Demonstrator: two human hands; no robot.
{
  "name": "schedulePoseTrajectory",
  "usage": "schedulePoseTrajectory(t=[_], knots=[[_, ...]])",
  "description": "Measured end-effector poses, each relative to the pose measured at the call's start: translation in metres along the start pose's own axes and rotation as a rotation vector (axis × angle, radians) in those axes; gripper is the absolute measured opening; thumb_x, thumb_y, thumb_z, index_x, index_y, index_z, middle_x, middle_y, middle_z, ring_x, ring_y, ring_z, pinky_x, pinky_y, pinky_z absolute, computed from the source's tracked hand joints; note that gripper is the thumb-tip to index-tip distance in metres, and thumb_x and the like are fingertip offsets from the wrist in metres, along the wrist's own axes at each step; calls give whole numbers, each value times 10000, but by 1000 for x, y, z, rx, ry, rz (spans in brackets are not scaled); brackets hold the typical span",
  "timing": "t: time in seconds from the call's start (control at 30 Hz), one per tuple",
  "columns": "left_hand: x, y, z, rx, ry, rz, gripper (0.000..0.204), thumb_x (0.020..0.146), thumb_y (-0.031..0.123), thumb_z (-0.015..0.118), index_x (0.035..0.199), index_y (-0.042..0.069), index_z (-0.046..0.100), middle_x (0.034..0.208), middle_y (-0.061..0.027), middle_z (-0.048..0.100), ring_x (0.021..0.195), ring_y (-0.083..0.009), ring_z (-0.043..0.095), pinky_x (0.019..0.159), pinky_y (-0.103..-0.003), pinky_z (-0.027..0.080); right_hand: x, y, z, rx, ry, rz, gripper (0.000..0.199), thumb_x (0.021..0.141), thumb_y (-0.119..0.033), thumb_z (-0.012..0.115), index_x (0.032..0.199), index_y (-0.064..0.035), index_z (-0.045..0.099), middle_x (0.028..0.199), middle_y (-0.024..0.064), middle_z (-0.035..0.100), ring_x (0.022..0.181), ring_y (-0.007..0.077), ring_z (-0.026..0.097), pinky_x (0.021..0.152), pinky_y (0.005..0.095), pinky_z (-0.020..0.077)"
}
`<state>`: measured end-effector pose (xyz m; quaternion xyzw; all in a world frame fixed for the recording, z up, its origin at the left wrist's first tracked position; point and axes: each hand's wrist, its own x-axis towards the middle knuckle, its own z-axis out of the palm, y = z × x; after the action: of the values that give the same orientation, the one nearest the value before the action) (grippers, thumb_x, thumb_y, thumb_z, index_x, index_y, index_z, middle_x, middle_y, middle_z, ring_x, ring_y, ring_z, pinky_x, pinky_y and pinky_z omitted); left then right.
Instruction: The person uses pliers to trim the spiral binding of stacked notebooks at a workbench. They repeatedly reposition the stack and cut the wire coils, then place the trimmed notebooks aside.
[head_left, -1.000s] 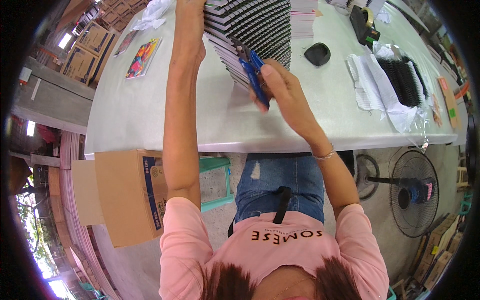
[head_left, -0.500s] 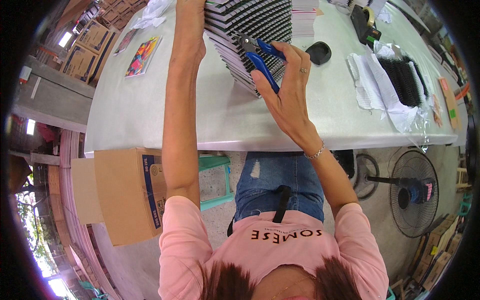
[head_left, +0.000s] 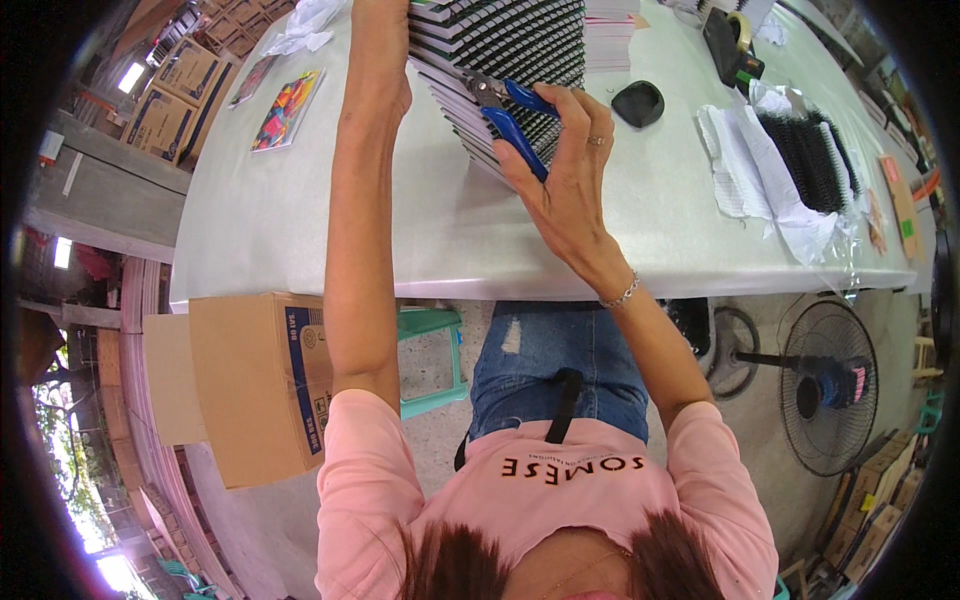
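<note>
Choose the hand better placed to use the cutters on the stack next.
Probably the right hand: it holds the cutters, tips by the stack; the left hand, beside it, shows no tool.

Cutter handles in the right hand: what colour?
The cutter handles are blue, best seen in the head view.

Light is bright and soft; pale sheen on table [head_left: 260, 225], outdoor gap [head_left: 121, 576] lower left blown out. Fisheye bends edges, corners black. Pliers [head_left: 507, 127] look sharp.
</note>
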<state>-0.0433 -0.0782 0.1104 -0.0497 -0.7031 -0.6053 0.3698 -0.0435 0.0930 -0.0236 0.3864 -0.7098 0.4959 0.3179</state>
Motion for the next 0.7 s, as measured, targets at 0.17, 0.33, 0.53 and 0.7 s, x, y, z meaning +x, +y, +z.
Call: schedulePoseTrajectory(t=[0.17,0.33,0.53,0.7], knots=[[0,0,1,-5,-4,9,383,957,350,582,1223,75,578,1110,-28,595,1059,-129,531,961,-272,387,-2,2,3,7,23,2,701,921,-413,721,1452,-109,377,1345,208,414,1269,356,369,1062,512,282],[0,1,0,4,0,9,378,958,350,584,1222,80,581,1112,-26,591,1063,-133,528,960,-269,383,-2,0,5,9,10,32,692,912,-390,734,1438,-100,391,1338,216,427,1265,371,376,1060,513,297],[0,1,2,-5,-3,12,368,958,344,585,1215,81,583,1110,-25,591,1069,-132,524,960,-268,381,3,-1,3,43,28,20,597,939,-364,701,1388,-74,436,1252,207,534,1162,355,492,1022,484,360],[2,-2,-2,-24,1,10,360,958,334,584,1211,78,583,1113,-27,596,1069,-136,529,962,-268,381,15,-11,-17,767,-331,450,483,1003,-408,601,1291,-30,512,1130,191,597,964,259,595,854,389,480]])
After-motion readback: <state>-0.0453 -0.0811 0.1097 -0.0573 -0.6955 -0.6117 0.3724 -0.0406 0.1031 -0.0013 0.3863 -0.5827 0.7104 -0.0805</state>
